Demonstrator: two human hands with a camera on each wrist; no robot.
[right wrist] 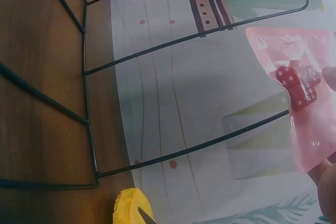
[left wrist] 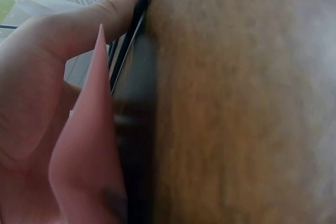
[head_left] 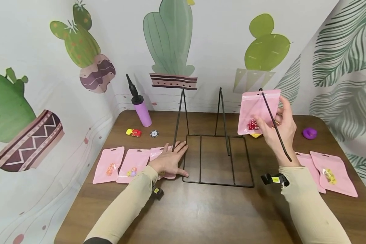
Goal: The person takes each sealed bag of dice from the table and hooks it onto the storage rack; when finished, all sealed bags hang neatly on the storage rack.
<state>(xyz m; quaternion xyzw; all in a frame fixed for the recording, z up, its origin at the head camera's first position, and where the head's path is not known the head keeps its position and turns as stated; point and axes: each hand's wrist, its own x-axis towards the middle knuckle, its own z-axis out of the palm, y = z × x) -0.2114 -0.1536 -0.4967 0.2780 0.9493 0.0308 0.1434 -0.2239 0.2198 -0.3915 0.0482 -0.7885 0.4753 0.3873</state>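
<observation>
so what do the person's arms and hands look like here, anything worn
Both arms wear long, close-fitting beige sleeves, left sleeve and right sleeve, ending at the wrists. The left hand and right hand are bare, without gloves. A small black device sits at each wrist; the right wrist device carries a yellow mark.

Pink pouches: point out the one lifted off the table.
The pink pouch with red dice, pinched by the right hand beside the wire rack; the others lie flat.
</observation>
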